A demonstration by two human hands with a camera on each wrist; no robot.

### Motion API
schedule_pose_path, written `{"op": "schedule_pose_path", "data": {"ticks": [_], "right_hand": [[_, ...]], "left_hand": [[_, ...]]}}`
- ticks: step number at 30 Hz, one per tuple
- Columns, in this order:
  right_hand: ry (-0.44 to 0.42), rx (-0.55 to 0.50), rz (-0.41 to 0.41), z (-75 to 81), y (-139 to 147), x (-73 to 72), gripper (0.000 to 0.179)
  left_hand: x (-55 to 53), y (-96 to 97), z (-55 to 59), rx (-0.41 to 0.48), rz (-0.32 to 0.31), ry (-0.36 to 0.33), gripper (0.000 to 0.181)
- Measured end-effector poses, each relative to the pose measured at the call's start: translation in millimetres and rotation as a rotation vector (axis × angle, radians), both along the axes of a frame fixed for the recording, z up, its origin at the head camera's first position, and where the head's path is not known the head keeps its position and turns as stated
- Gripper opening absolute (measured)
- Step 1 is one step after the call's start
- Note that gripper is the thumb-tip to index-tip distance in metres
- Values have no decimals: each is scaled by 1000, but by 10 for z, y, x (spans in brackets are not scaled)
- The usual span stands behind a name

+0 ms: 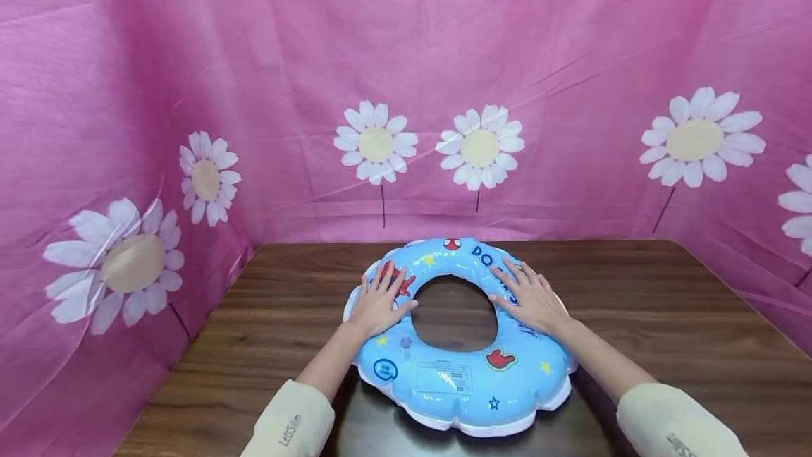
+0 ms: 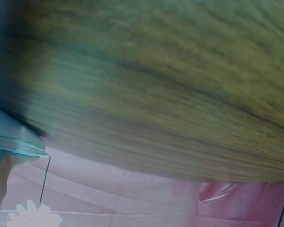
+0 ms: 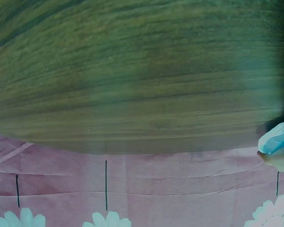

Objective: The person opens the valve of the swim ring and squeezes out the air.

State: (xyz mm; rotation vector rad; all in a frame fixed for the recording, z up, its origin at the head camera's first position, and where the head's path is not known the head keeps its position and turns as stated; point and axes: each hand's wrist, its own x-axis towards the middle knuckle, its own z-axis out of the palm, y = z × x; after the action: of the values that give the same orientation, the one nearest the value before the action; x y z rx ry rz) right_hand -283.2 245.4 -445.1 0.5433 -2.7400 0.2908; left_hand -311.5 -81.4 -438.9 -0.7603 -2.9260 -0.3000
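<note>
A light blue inflatable swim ring (image 1: 431, 400) with cartoon prints, stars and lettering lies flat on the wooden table (image 1: 285, 316). Its underside edge is white and scalloped. On the ring's left side rests my left hand (image 1: 377, 305), fingers straight and spread, thumb toward the hole. My right hand (image 1: 536, 302) lies the same way across the right side, over part of the lettering. In the left wrist view only a sliver of the swim ring (image 2: 16, 135) shows at the left edge. The right wrist view catches a bit of the swim ring (image 3: 279, 139) at its right edge.
A pink cloth (image 1: 285, 55) printed with white daisies hangs behind the table and along both sides. The table's far edge runs just behind the ring. Cream sleeves (image 1: 294, 415) cover both forearms.
</note>
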Motion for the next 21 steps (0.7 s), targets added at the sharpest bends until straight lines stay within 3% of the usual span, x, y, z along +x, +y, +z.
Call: {"op": "schedule_pose_path", "data": {"ticks": [21], "right_hand": [[-123,-3,6,-18,12,-43,61]], "left_hand": [[-16,14,15,36,-8,-40,73]]}}
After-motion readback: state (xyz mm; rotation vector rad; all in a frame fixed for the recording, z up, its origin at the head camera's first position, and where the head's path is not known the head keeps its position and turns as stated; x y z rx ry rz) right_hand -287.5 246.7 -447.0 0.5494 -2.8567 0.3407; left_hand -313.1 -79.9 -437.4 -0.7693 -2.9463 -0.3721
